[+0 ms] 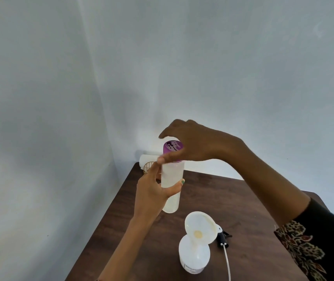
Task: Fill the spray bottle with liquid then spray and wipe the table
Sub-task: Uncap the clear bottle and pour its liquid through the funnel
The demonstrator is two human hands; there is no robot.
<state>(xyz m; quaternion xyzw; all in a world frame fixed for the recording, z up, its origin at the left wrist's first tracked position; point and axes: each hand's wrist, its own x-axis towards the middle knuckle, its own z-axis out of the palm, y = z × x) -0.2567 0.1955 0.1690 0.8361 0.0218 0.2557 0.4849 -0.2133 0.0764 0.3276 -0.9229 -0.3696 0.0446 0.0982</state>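
So the tall frosted translucent plastic bottle with the purple cap [171, 177] is being held up over the far left part of the dark brown wooden table [233, 201], its long axis standing nearly upright, cap end pointing up and leaning just a touch to the right. The left hand [152, 191] is wrapping around its middle, thumb lying across the front and the fingers curling behind. The right hand [190, 142] is coming in from above and arching over the purple cap [173, 149], thumb pressing the cap's lower edge and the other fingers bending over the top, so it's pinching the cap.

Nearer the camera, the white translucent plastic spray bottle [194, 257] is standing upright on the table with a pale cream plastic funnel [200, 225] sitting in its neck, the funnel's mouth tilting toward the camera. Just to the right of it, the black and white spray trigger head with its thin white dip tube [223, 241] is lying flat on the table, the tube trailing toward the near edge.

Behind the held bottle, in the table's far corner by the wall, a white paper towel roll [148, 159] is lying beside a small gold wire holder [148, 166], both partly hidden by the hands.
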